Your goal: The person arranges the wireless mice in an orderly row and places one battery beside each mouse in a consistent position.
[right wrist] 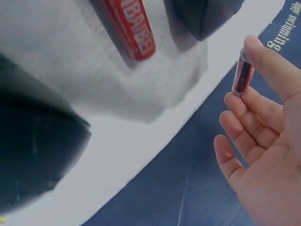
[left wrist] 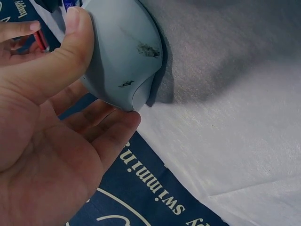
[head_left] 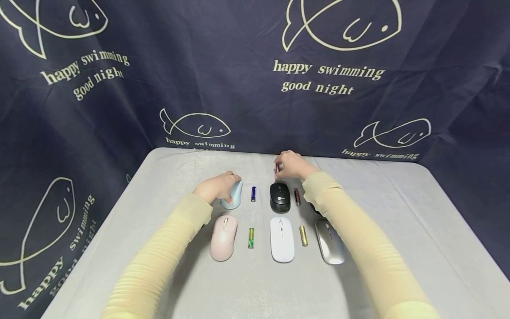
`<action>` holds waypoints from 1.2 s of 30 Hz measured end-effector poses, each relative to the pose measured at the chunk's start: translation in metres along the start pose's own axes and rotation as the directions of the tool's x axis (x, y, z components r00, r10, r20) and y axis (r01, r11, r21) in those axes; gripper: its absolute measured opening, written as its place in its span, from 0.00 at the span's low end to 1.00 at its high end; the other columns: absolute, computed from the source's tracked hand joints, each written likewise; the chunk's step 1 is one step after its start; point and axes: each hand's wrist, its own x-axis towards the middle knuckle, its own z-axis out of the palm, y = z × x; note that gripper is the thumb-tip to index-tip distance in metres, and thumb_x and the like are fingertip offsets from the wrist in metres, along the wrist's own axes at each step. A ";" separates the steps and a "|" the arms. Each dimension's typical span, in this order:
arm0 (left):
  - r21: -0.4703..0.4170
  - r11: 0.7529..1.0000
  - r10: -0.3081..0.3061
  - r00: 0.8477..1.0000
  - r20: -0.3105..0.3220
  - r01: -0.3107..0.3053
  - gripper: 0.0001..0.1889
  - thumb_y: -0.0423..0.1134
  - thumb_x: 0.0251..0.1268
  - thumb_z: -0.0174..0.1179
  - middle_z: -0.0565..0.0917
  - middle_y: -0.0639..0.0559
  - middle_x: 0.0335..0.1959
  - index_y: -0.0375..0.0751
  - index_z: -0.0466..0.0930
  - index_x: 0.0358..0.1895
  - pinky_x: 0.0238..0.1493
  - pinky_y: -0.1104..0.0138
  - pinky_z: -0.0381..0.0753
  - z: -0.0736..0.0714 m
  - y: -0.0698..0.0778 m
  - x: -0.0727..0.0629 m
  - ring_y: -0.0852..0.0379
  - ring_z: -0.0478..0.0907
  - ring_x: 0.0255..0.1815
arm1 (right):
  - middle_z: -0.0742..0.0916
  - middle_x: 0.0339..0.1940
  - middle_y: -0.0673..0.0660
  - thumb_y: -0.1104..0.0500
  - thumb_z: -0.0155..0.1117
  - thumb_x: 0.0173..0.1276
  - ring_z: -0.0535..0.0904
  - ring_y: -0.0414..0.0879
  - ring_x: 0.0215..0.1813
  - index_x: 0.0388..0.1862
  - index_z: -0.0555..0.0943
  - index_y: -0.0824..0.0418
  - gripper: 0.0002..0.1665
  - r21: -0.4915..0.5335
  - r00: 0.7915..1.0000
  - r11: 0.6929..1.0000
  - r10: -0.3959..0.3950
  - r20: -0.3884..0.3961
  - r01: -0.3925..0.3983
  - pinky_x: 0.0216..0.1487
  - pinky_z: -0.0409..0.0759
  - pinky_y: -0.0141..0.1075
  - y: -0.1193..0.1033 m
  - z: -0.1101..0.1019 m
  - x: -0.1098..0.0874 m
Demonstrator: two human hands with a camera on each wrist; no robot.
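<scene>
My left hand (head_left: 218, 186) grips a light blue computer mouse (head_left: 236, 196), thumb along one side and fingers at the other. Dark scuffs mark the mouse's shell in the left wrist view, and it looks tipped to one side in the head view. Beyond the black mouse (head_left: 280, 197), my right hand (head_left: 294, 165) pinches a small red and black battery (right wrist: 243, 74) between thumb and fingertips, the other fingers loosely bent. Another red battery (right wrist: 131, 30) lies on the cloth beside the black mouse. A blue battery (head_left: 253, 194) lies to the right of the light blue mouse.
Nearer on the grey-covered table (head_left: 239, 292) lie a pink mouse (head_left: 223, 238), a green battery (head_left: 251, 238), a white mouse (head_left: 282, 239), a gold battery (head_left: 303, 235) and a silver-grey mouse (head_left: 330, 243). My right sleeve (head_left: 358, 239) partly covers another dark mouse. A navy curtain (head_left: 247, 79) hangs behind.
</scene>
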 end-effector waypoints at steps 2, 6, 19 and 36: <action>0.000 1.000 -0.003 1.000 0.000 0.003 0.47 0.39 0.42 0.73 0.67 0.37 0.65 0.34 0.59 0.70 0.66 0.56 0.68 0.000 0.000 0.000 0.44 0.68 0.63 | 0.83 0.50 0.62 0.53 0.74 0.50 0.75 0.60 0.55 0.49 0.82 0.65 0.28 0.000 1.000 1.000 0.018 0.017 -0.018 0.53 0.74 0.55 -0.006 -0.009 -0.007; 0.003 1.000 0.001 1.000 -0.003 -0.001 0.48 0.39 0.42 0.73 0.67 0.37 0.65 0.33 0.59 0.70 0.66 0.55 0.68 0.000 0.000 0.000 0.44 0.68 0.63 | 0.82 0.51 0.62 0.53 0.74 0.51 0.73 0.60 0.57 0.52 0.81 0.65 0.29 -0.010 1.000 1.000 0.025 0.019 -0.025 0.55 0.72 0.56 -0.009 -0.018 -0.015; -0.003 1.000 0.007 1.000 -0.013 -0.007 0.48 0.39 0.40 0.73 0.66 0.37 0.66 0.33 0.60 0.69 0.66 0.54 0.67 0.001 -0.001 -0.001 0.43 0.67 0.64 | 0.83 0.47 0.61 0.52 0.76 0.49 0.74 0.60 0.55 0.49 0.82 0.65 0.29 -0.036 1.000 0.999 -0.011 -0.009 0.011 0.52 0.73 0.56 -0.015 -0.035 -0.041; 0.001 1.000 0.001 1.000 -0.004 -0.001 0.48 0.40 0.42 0.73 0.65 0.37 0.67 0.33 0.59 0.70 0.66 0.54 0.67 0.001 0.000 0.000 0.43 0.66 0.65 | 0.84 0.47 0.57 0.51 0.77 0.46 0.74 0.55 0.52 0.45 0.83 0.62 0.27 -0.053 0.997 0.997 -0.055 -0.058 0.052 0.47 0.71 0.50 -0.014 -0.047 -0.076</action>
